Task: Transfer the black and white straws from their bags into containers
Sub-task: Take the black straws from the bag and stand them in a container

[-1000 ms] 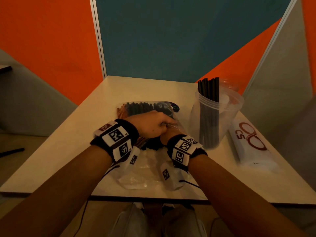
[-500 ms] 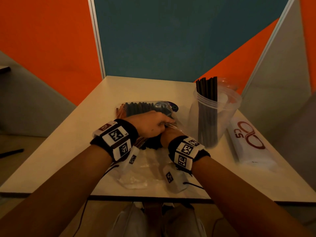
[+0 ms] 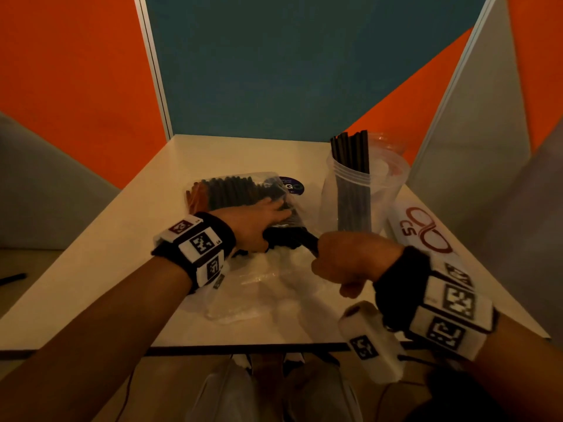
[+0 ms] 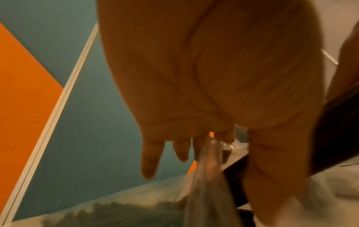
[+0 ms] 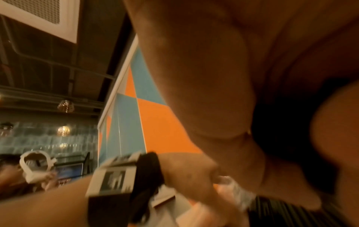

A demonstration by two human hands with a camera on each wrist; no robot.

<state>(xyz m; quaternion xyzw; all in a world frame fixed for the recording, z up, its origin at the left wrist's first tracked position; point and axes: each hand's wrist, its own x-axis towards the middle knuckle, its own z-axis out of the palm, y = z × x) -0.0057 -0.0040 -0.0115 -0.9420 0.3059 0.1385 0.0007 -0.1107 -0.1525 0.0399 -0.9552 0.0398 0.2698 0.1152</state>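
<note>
A clear bag of black straws lies mid-table, its open mouth toward me. My left hand rests on the bag's near end and pinches the clear plastic between thumb and fingers. My right hand is a fist round a bundle of black straws that sticks part-way out of the bag's mouth. In the right wrist view the same straws show under the palm. To the right a clear container stands upright, with several black straws in it.
A white bag with a red logo lies along the table's right edge. Another clear container stands behind the first. Crumpled plastic of the bag's mouth spreads toward the table's front edge. Partition walls close in the back and right.
My right hand has drawn back toward me and to the right, pulling a bundle of black straws out of the bag. My left hand has stayed on the bag.
</note>
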